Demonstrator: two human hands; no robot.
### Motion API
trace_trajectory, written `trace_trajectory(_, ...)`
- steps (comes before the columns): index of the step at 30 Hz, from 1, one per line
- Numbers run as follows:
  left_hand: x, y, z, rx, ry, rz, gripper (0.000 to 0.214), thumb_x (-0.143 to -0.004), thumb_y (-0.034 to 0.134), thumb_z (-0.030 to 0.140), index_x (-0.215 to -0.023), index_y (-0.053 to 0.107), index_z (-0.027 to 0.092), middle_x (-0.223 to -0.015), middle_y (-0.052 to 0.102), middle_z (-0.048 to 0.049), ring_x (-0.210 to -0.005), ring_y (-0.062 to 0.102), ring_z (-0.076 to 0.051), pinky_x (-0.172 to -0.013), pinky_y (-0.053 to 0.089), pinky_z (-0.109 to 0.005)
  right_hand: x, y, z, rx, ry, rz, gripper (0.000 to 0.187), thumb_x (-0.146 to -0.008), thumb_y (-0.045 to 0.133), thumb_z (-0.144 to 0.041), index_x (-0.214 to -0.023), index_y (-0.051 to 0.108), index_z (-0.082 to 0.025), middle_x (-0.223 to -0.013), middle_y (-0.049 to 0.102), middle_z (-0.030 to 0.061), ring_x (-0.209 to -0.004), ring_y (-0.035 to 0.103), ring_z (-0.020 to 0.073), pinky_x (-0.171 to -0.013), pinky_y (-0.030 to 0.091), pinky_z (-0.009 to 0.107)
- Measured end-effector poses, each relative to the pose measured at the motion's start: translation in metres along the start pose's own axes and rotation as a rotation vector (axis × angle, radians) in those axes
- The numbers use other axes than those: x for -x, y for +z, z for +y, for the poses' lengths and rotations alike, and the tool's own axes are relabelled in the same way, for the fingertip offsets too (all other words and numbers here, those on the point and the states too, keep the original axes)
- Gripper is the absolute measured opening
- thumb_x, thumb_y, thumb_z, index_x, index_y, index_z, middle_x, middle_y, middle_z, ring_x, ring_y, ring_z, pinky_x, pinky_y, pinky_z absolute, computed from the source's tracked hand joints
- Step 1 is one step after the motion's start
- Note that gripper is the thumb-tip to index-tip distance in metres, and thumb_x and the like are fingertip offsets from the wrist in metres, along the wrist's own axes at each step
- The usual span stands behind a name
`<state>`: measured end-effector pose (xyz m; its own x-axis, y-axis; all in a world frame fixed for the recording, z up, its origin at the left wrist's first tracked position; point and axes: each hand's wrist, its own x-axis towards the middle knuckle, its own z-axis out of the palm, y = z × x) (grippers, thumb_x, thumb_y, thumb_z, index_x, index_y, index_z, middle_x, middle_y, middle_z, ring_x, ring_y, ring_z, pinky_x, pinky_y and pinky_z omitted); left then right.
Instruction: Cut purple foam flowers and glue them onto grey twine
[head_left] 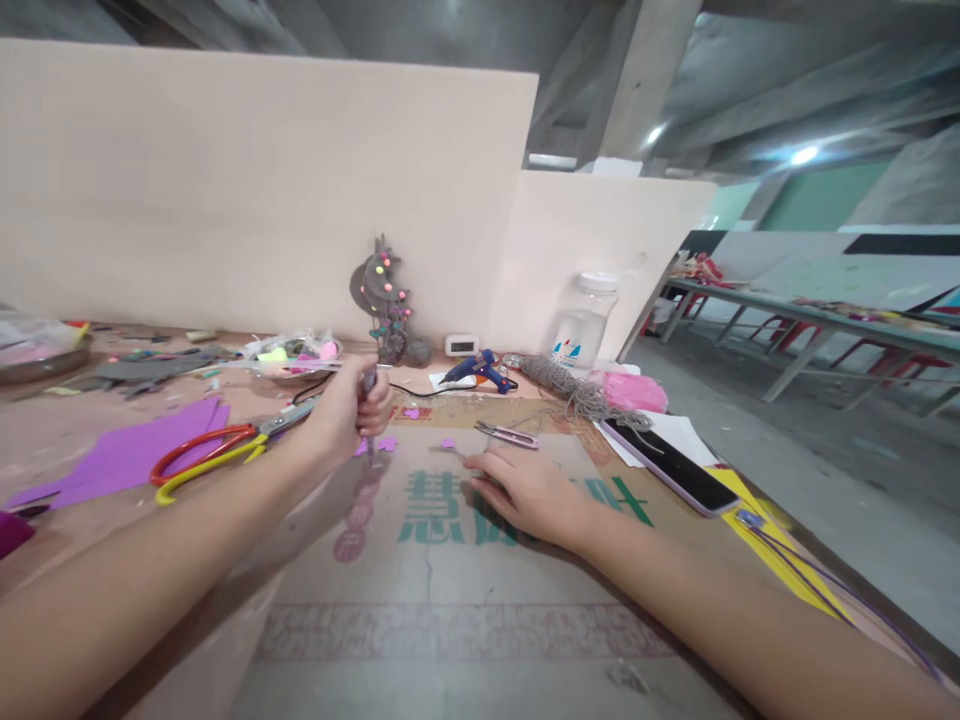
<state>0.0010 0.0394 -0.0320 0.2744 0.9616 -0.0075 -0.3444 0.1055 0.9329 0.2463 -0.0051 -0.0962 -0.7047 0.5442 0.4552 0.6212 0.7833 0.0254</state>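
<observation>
My left hand is wrapped round a slim, stick-like tool, held upright with its lower end against the printed cardboard. Small purple paper cut-outs lie beside that end. My right hand rests low on the cardboard, its fingers bent together around a thin, wire-like strip that runs towards another purple cut-out. What exactly the strip is, I cannot tell. Just beyond those fingers lies a pair of thread snips.
Scissors with red and yellow handles lie on purple sheets at left. Behind stand a blue glue gun, a small timer, a decorated grey ornament and a clear jar. Grey cord and a phone are at right.
</observation>
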Motion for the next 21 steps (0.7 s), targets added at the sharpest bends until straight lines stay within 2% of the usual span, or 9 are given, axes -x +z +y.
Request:
trace_trajectory(3,-0.004,-0.011,0.007,-0.061,0.1,0.02,0.042,-0.081,0.036,0.037,-0.044,0.03,0.019,-0.044,0.014,0.0066,-0.033,0.013,-0.005,-0.032,0.013,-0.019,0.0,-0.001,0.004,-0.036,0.059,-0.018,0.02,-0.094,0.044,-0.027,-0.103,0.058,-0.015,-0.087,0.067,0.0088,-0.078,0.062,0.0185,-0.07,0.047,0.029)
trace_trajectory(5,-0.008,-0.023,0.015,-0.136,0.199,0.094,0.043,-0.083,0.033,0.039,-0.046,0.026,0.019,-0.046,0.014,0.0058,-0.035,0.013,-0.006,-0.034,0.015,-0.02,0.0,0.0,0.005,-0.059,0.076,-0.022,0.02,-0.094,0.044,-0.028,-0.103,0.058,-0.016,-0.088,0.067,0.0085,-0.079,0.062,0.0183,-0.07,0.047,0.029)
trace_trajectory(8,-0.017,-0.041,0.02,-0.273,0.34,0.241,0.039,-0.083,0.027,0.04,-0.05,0.023,0.02,-0.048,0.016,0.0044,-0.04,0.018,-0.009,-0.039,0.026,-0.022,0.0,0.002,0.005,-0.091,0.069,-0.025,0.021,-0.094,0.044,-0.029,-0.104,0.058,-0.017,-0.089,0.067,0.008,-0.08,0.062,0.0179,-0.071,0.047,0.028)
trace_trajectory(10,-0.022,-0.048,0.016,-0.312,0.401,0.283,0.034,-0.081,0.027,0.04,-0.053,0.025,0.021,-0.051,0.021,0.0032,-0.045,0.026,-0.011,-0.047,0.034,-0.024,0.0,0.004,0.005,-0.108,0.076,-0.027,0.021,-0.094,0.044,-0.029,-0.103,0.059,-0.017,-0.09,0.067,0.0077,-0.08,0.062,0.0177,-0.071,0.047,0.028)
trace_trajectory(14,-0.028,-0.049,0.003,-0.287,0.402,0.25,0.03,-0.078,0.031,0.04,-0.055,0.028,0.02,-0.056,0.026,0.0022,-0.051,0.031,-0.012,-0.055,0.039,-0.025,0.0,0.006,0.005,-0.124,0.089,-0.031,0.02,-0.094,0.044,-0.028,-0.101,0.06,-0.018,-0.09,0.068,0.0072,-0.082,0.063,0.0178,-0.073,0.047,0.028)
trace_trajectory(21,-0.034,-0.044,-0.007,-0.297,0.335,0.213,0.023,-0.071,0.035,0.031,-0.053,0.026,0.021,-0.054,0.024,0.0024,-0.049,0.029,-0.012,-0.052,0.036,-0.025,-0.001,0.005,0.005,-0.157,0.063,-0.065,0.019,-0.094,0.043,-0.025,-0.1,0.06,-0.017,-0.092,0.068,0.0068,-0.083,0.062,0.0169,-0.074,0.047,0.027)
